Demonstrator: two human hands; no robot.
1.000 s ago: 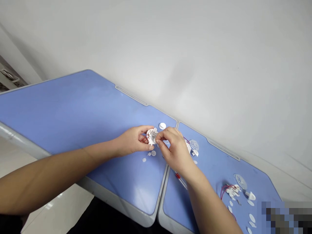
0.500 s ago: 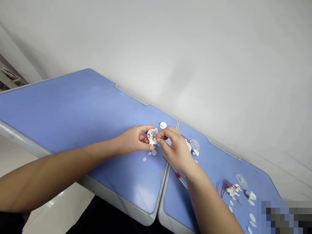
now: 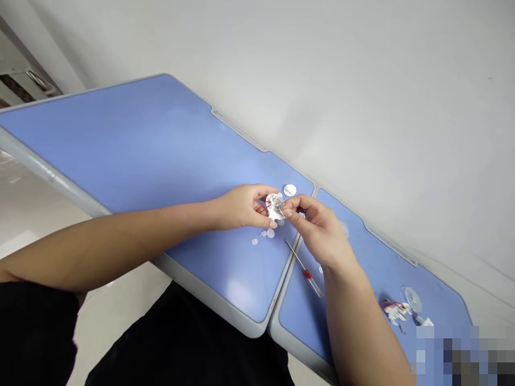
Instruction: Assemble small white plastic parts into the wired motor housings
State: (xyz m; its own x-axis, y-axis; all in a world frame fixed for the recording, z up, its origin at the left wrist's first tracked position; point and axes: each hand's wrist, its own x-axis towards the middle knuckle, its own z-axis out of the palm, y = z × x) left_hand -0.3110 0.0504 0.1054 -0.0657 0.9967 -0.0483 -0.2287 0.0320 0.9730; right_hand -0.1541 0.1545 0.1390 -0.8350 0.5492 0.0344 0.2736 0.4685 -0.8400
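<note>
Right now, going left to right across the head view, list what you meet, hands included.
left hand, white plastic part, right hand, red-wired white pieces, clear round disc

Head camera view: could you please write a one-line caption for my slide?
Left hand and right hand hold a white plastic assembly with red wires above a blue table, near a screwdriver.

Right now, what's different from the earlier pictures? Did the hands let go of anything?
The view swung, so the table sits higher in the picture. The right hand has moved off the red-handled screwdriver, which now shows whole. The white plastic part looks turned. Nothing was let go: the left hand still holds it. The white disc stayed put.
</note>
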